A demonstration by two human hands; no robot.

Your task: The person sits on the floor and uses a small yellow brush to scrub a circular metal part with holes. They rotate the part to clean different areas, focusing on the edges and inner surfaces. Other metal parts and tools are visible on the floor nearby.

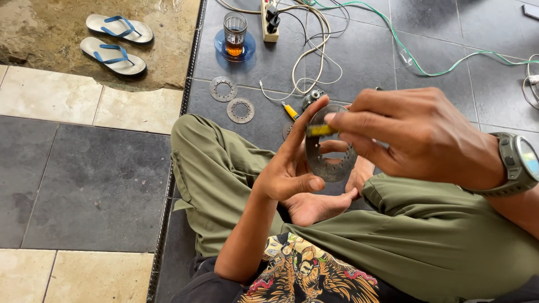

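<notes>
My left hand [292, 168] holds a round grey metal disc [328, 163] with a ring of small holes, gripping it upright above my crossed legs. My right hand [410, 134], with a grey watch on the wrist, pinches a small yellow piece [320, 130] against the disc's upper edge. Two similar perforated discs [223, 88] [240, 110] lie flat on the dark tile floor beyond my knee. A yellow-handled tool [290, 111] and a small metal part [312, 97] lie just behind the held disc.
A glass of tea on a blue saucer [234, 36] stands near a power strip [270, 21] with white and green cables [314, 50] trailing across the tiles. A pair of blue-strapped sandals [116, 39] sits at the upper left on rough ground.
</notes>
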